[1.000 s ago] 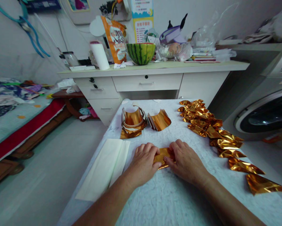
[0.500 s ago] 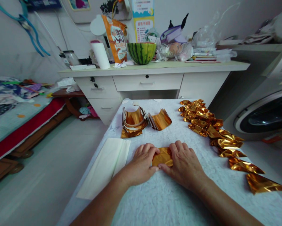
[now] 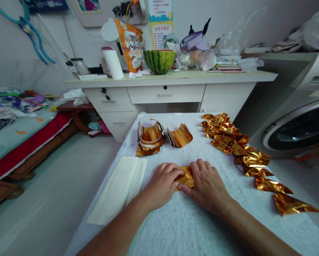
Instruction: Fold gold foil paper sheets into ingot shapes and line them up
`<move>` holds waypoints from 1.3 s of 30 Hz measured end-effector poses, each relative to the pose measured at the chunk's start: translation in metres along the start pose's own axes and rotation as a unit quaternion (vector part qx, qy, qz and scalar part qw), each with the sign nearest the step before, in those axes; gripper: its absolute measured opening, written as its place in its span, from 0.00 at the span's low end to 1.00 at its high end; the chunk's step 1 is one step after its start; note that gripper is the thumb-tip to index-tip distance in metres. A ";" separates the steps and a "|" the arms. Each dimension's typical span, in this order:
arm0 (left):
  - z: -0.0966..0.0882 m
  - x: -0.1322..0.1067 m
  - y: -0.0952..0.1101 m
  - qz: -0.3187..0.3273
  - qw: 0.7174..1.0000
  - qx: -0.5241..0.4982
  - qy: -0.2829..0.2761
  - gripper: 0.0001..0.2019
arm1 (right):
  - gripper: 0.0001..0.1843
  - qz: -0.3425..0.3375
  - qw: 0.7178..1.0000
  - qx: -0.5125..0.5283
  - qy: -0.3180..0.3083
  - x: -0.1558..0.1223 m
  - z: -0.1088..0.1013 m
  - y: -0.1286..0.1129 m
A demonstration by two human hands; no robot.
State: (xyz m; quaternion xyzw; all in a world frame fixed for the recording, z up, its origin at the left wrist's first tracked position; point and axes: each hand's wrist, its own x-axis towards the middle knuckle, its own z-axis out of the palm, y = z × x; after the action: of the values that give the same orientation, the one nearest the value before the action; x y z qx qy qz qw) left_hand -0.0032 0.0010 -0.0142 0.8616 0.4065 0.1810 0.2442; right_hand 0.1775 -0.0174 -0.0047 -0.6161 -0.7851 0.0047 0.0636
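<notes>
Left: white paper [image 3: 117,188], laid flat. Next: two curled gold foil stacks [image 3: 180,136], unfolded; these we judge left to do. Centre, on the cloth-covered table [image 3: 180,231]: one creased foil piece [image 3: 187,174], apparently part-way. Our left hand [image 3: 163,183] holds its left end narrowly; our right hand [image 3: 209,183] pins its right end under thumb and fingers. Far right: folded foil pieces [image 3: 257,161], which we judge done. Centre piece, long axis: seemingly crosswise, hand to hand; ends covered, pointing we cannot tell.
</notes>
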 end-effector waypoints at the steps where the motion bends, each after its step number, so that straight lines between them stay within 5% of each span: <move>1: -0.001 -0.001 -0.001 -0.001 1.000 -0.001 -0.002 0.16 | 0.28 -0.002 1.000 0.003 -0.001 0.000 -0.001 0.000; 12: -0.001 -0.005 -0.007 0.000 0.997 0.048 -0.064 0.24 | 0.18 -0.016 0.999 0.048 -0.015 -0.009 -0.003 0.016; 19: 0.001 -0.007 -0.010 0.010 0.996 0.059 -0.066 0.25 | 0.28 -0.013 0.998 0.052 0.030 -0.017 0.010 0.038; 26: -0.006 -0.005 -0.003 -0.022 0.995 0.045 -0.090 0.22 | 0.34 -0.014 0.998 0.067 0.005 -0.019 0.016 0.054; 34: -0.015 -0.005 0.003 -0.008 0.994 0.015 -0.105 0.19 | 0.37 -0.031 0.994 0.106 -0.011 -0.017 0.014 0.065; 39: -0.020 -0.005 0.007 -0.007 0.995 -0.004 -0.101 0.19 | 0.33 -0.036 0.984 0.171 0.048 -0.015 -0.001 0.064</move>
State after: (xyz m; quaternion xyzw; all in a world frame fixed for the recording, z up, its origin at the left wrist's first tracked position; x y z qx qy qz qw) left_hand -0.0117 -0.0013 0.0058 0.8718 0.3846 0.0931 0.2887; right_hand 0.2424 -0.0165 -0.0109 -0.5672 -0.7903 0.1065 0.2057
